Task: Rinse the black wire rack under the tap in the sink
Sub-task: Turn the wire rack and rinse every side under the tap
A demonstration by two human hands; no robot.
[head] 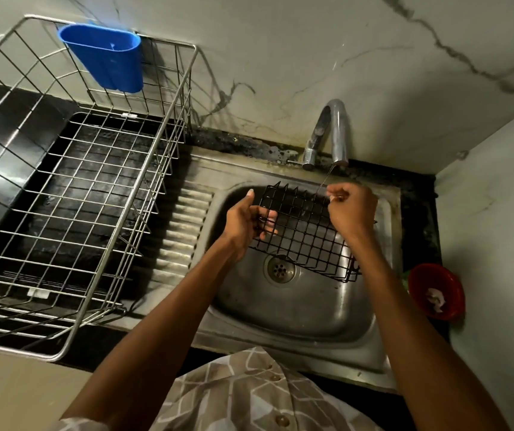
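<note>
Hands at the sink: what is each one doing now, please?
Left hand: holding the black wire rack by its left edge.
Right hand: closed on its top right edge.

A large steel wire basket (72, 188) is set on the dark counter to the left, its floor of crossed wires seen over a black tray (72, 194) beneath it. A blue plastic cup (106, 56) is hung on the basket's far rim, against the wall. The wall (280, 51) behind is faced with pale marble crossed by dark veins. A ribbed steel draining board (184, 231) is seen just beside the basket on its right. A red bowl (436, 290) is placed on the counter at the far right, with something pale and crumpled inside it.
</note>
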